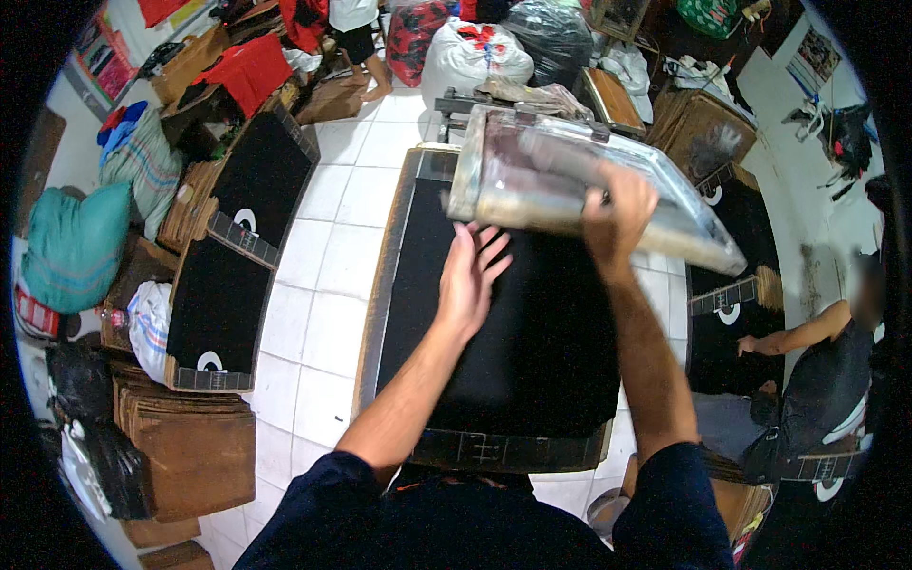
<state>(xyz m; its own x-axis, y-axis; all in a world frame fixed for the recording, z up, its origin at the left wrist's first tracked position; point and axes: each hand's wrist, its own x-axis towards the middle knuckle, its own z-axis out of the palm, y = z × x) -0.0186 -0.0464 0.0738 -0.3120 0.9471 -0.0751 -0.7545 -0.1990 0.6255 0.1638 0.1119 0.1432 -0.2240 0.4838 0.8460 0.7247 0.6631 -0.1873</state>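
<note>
A wooden-edged screen-printing frame (527, 214), smeared by motion, hangs tilted over the far part of the board in front of me. My right hand (617, 209) grips it by its near edge. My left hand (470, 275) is open, palm partly turned up, just below the frame's near left corner; whether a fingertip touches it I cannot tell. Beneath both hands lies black fabric (499, 361) on a board (513, 446) with a dark, marked strip along its near edge.
Boards with black fabric and white shapes stand left (223, 323) and right (712, 351), white floor tiles (323, 285) between. A co-worker's arm (798, 332) reaches onto the right board. Cardboard stacks (185, 456) sit lower left. Bags (470, 66) and another person's legs (366, 71) are at the back.
</note>
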